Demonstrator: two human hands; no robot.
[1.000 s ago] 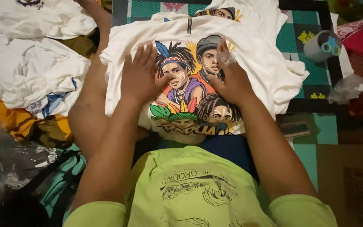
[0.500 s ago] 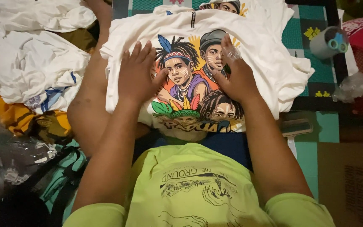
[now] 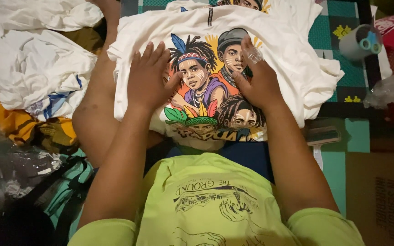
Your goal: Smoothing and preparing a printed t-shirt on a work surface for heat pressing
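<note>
Both my hands lie flat and spread on the white T-shirt (image 3: 288, 59) on my lap: left hand (image 3: 149, 82) on the plain cloth beside the print (image 3: 208, 91), right hand (image 3: 261, 82) on the print's right edge, pinching nothing. The shirt lies face up and mostly smooth under my palms, but its right side is bunched and nothing looks folded, so I judge the smoothing about done and the folding left. More white shirts (image 3: 28, 73) lie heaped to my left, a tape roll (image 3: 359, 42) to my right.
</note>
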